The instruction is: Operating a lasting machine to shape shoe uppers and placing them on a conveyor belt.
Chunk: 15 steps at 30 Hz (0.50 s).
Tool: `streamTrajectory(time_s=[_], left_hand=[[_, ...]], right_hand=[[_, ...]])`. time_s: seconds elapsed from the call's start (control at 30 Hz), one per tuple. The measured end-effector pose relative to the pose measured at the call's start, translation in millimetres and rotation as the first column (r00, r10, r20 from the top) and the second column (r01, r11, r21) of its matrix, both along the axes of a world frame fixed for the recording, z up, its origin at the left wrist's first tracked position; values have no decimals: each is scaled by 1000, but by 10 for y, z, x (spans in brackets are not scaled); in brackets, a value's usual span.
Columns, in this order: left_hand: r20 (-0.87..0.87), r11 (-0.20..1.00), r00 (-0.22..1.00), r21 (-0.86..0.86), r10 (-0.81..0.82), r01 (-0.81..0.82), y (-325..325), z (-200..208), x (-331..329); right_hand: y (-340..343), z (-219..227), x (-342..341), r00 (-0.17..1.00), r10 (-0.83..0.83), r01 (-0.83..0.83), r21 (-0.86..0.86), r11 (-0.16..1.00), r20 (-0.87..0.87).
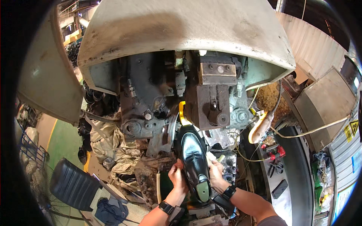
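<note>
Left to right: ridged black padded chair back (73, 184) at far left, well apart from the hands; crumpled pale-tan cloth heap (103, 145) further in, beside the dark steel machine with a pale hood (139, 81). Left hand (178, 176) is closed against the left flank of the glossy black leather shoe (193, 156), fingers partly hidden. Shoe is between the hands, upper facing up, at the front of the machine. Key relation: long axis runs fore-aft, toe away from the person, heel end nearer and canted slightly right. Both hands bear on the rear half, so the toe half projects past them. Flat green piece with a hole (203, 191) shows at the heel end. Curved yellow part (182, 112) is just past the toe, left of the axis; can't tell if they touch. Right hand (216, 174) grips the opposite flank, about level with the left, so neither is nearer; contact underneath is hidden. Far right: white-topped table (283, 207), with red-and-black tool (278, 151) and flat black rectangular object (279, 189), clear of the shoe
</note>
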<state>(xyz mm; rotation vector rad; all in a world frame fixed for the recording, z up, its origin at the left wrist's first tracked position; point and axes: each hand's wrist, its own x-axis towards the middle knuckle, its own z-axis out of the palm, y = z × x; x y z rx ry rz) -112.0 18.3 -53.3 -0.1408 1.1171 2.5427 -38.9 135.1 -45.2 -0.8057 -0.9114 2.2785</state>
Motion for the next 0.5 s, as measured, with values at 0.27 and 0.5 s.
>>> streamTrajectory(time_s=[0.27, 0.5], left_hand=[[66, 994, 998, -111, 5, 3, -5, -124, -45], [227, 990, 970, -93, -86, 110, -28, 188, -29]], right_hand=[[-56, 112, -41, 999, -37, 37, -148, 988, -1], [-62, 368, 6, 999, 25, -18, -196, 980, 34]])
